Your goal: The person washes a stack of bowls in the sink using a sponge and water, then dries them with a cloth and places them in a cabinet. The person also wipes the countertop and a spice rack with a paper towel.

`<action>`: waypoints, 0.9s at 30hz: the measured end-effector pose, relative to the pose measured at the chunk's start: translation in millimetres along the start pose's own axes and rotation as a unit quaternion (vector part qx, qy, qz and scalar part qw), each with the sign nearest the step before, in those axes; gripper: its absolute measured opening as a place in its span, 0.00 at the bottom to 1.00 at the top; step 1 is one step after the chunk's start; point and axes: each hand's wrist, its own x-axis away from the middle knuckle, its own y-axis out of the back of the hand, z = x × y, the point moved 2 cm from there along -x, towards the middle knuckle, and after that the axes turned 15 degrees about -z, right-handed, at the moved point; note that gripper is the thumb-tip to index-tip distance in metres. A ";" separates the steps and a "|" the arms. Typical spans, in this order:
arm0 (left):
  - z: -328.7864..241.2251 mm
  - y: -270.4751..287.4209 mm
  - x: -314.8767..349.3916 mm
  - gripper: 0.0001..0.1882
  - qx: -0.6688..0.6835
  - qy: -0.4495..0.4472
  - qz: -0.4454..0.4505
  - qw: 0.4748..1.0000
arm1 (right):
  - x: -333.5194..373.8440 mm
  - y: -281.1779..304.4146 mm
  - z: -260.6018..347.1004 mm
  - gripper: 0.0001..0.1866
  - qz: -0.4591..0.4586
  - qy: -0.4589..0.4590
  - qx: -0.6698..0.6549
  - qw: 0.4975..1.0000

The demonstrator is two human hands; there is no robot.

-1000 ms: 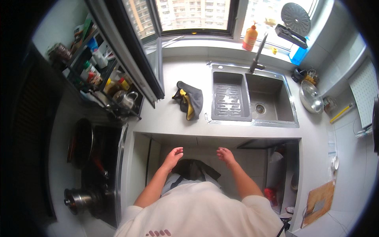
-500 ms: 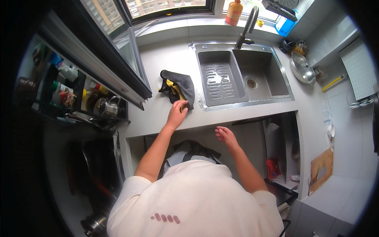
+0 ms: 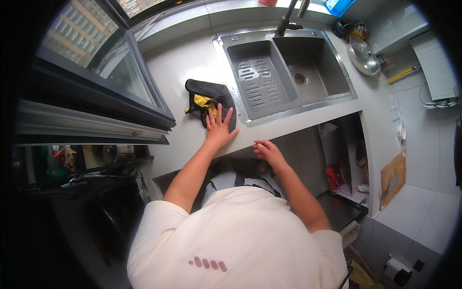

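A crumpled black fabric bundle with yellow parts [image 3: 219, 91] lies on the counter left of the sink; I cannot make out its kind. My left hand [image 3: 220, 129] rests on its near edge, fingers spread and pointing away from me. Over the counter's front edge, in front of my body, hovers my right hand [image 3: 269, 153]. Its fingers are loosely bent, with nothing visible in them. The grey double sink [image 3: 266, 113] is set into the counter beyond my right hand, and a slotted grey drain tray [image 3: 264, 94] fills its left side.
A window sash [image 3: 101, 91] swings in over the counter at left. The dark faucet [image 3: 287, 24] stands behind the sink, with a metal pot lid [image 3: 363, 57] to its right. Below the counter is an open cabinet with a red package [image 3: 334, 177]. A wooden board [image 3: 393, 179] leans at right.
My left hand has gone from bent fingers at the bundle's near corner to spread fingers laid on it. My right hand has moved slightly up and left. The view has shifted.
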 end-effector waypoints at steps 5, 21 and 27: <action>-22.8 19.2 34.4 0.43 -0.048 -0.033 -0.013 0.998 | -13.8 22.6 4.1 0.18 -0.002 0.005 -0.001 1.000; -78.1 44.6 -45.9 0.22 0.739 0.358 0.060 0.567 | -26.1 73.9 14.4 0.22 0.058 0.044 -0.003 0.997; -170.2 80.1 -64.3 0.25 0.827 0.224 0.140 0.495 | -20.2 122.7 22.9 0.27 0.075 0.068 -0.049 0.994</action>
